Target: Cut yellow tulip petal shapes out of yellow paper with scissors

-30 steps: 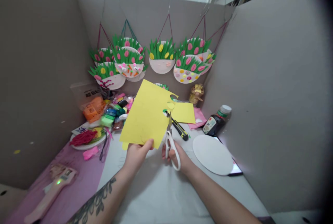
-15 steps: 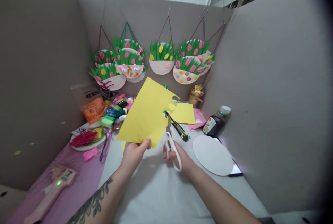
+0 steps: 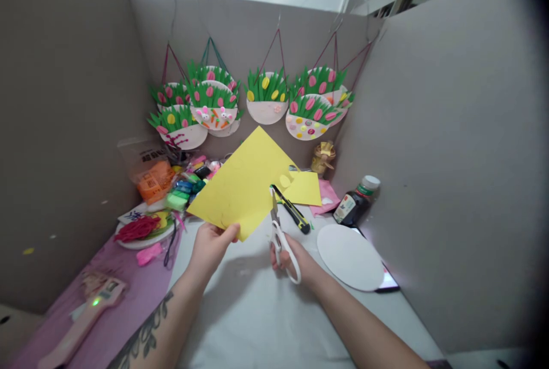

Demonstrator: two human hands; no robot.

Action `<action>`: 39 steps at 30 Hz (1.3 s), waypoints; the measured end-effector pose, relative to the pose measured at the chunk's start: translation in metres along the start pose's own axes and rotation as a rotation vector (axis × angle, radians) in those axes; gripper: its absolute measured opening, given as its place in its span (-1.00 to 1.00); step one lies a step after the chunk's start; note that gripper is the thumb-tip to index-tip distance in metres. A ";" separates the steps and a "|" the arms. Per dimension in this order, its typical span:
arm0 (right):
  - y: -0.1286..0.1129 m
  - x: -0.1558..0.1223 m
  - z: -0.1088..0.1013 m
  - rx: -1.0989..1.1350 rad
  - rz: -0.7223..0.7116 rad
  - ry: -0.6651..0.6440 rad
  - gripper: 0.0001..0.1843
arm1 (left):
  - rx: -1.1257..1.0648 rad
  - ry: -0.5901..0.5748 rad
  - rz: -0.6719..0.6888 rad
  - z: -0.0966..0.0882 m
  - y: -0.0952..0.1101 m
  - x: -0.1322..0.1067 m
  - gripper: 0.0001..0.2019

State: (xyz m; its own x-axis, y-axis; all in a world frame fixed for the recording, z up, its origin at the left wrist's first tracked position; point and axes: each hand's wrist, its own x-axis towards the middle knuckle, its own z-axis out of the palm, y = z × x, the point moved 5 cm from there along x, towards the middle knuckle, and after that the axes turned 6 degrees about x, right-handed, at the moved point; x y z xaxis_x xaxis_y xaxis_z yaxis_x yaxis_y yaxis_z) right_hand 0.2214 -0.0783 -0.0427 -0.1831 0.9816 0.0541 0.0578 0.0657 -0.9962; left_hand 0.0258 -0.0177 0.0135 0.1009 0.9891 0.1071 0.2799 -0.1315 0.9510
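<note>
My left hand (image 3: 211, 246) pinches the lower edge of a yellow paper sheet (image 3: 242, 183) and holds it tilted above the table. Rounded notches are cut into the sheet's right edge. My right hand (image 3: 295, 257) grips white-handled scissors (image 3: 281, 238), blades pointing up beside the sheet's right edge. A small yellow oval piece (image 3: 285, 181) shows next to the notches, just above the blade tips.
A utility knife (image 3: 291, 209), a smaller yellow sheet (image 3: 305, 188), a white paper plate (image 3: 350, 256) and a dark bottle (image 3: 355, 202) lie to the right. Craft supplies (image 3: 182, 186) and a glue gun (image 3: 79, 323) lie left. Decorated paper-plate baskets (image 3: 266, 97) hang on the cardboard wall.
My left hand has turned the yellow sheet counter-clockwise and shifted it left and up. The scissors' blades now stand beside the sheet's edge. The small oval piece has come away from the sheet.
</note>
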 end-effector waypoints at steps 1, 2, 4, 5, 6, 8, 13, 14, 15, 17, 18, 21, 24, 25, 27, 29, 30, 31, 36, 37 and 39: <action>0.000 0.000 0.000 0.001 -0.002 0.001 -0.29 | 0.002 -0.003 -0.002 0.000 0.000 0.000 -0.73; -0.001 0.000 0.000 0.002 -0.005 0.005 -0.30 | 0.006 -0.006 -0.004 0.000 0.000 0.000 -0.72; -0.002 0.000 0.001 0.010 -0.013 0.011 -0.32 | 0.016 -0.018 -0.011 0.001 0.001 -0.001 -0.72; -0.003 0.000 0.001 0.015 -0.018 0.016 -0.31 | 0.022 -0.022 -0.010 0.002 0.001 -0.002 -0.71; -0.004 0.000 0.001 0.020 -0.022 0.020 -0.31 | 0.026 -0.023 -0.010 0.002 0.001 -0.003 -0.71; -0.004 0.000 0.000 0.027 -0.023 0.026 -0.28 | 0.025 -0.020 -0.010 0.003 0.001 -0.003 -0.71; 0.000 0.000 -0.001 0.009 -0.019 0.014 -0.30 | 0.008 -0.010 -0.025 0.001 0.003 -0.003 -0.73; 0.001 0.000 -0.001 0.005 -0.019 0.009 -0.30 | 0.010 -0.007 -0.031 0.000 0.004 -0.003 -0.73; 0.001 0.000 -0.001 0.002 -0.018 0.004 -0.28 | 0.014 -0.008 -0.036 -0.001 0.004 -0.003 -0.73; 0.001 0.000 -0.001 -0.003 -0.015 0.000 -0.25 | 0.018 -0.014 -0.042 -0.003 0.006 -0.003 -0.74; 0.000 0.000 -0.001 -0.006 -0.013 0.000 -0.24 | 0.019 -0.019 -0.043 -0.003 0.006 -0.003 -0.75; -0.001 0.000 -0.001 -0.004 -0.009 0.002 -0.23 | 0.016 -0.026 -0.043 -0.003 0.007 -0.003 -0.75; -0.002 0.001 -0.001 -0.011 -0.028 -0.009 -0.25 | 0.010 -0.030 -0.040 -0.002 0.008 -0.003 -0.77; -0.002 0.001 -0.001 -0.014 -0.034 -0.011 -0.26 | 0.005 -0.031 -0.036 -0.002 0.008 -0.003 -0.78; -0.001 0.001 -0.002 -0.014 -0.037 -0.006 -0.29 | -0.004 -0.036 -0.027 -0.002 0.008 -0.003 -0.78; 0.001 0.001 -0.003 -0.008 -0.023 0.007 -0.35 | -0.002 -0.038 -0.021 -0.002 0.008 -0.002 -0.78; 0.002 0.001 -0.003 -0.006 -0.016 0.015 -0.38 | 0.002 -0.038 -0.020 -0.003 0.007 -0.002 -0.77; 0.002 0.001 -0.003 -0.006 -0.012 0.018 -0.41 | 0.004 -0.038 -0.019 -0.004 0.006 -0.002 -0.77; -0.001 -0.001 -0.004 -0.015 0.000 0.008 -0.49 | -0.029 -0.035 -0.016 -0.009 0.004 0.001 -0.79; -0.002 -0.001 -0.004 -0.019 0.005 0.003 -0.50 | -0.032 -0.033 -0.017 -0.009 0.004 0.001 -0.80; -0.003 -0.001 -0.004 -0.024 0.013 -0.007 -0.49 | -0.034 -0.032 -0.019 -0.011 0.005 0.002 -0.80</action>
State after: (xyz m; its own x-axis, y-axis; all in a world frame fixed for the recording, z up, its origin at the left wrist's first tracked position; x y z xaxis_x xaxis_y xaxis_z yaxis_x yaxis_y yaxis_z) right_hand 0.2250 -0.0788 -0.0400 -0.1888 0.9812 0.0410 0.0836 0.0576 -0.9948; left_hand 0.0171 -0.0158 0.0220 0.1263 0.9888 0.0798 0.2491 -0.1095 0.9623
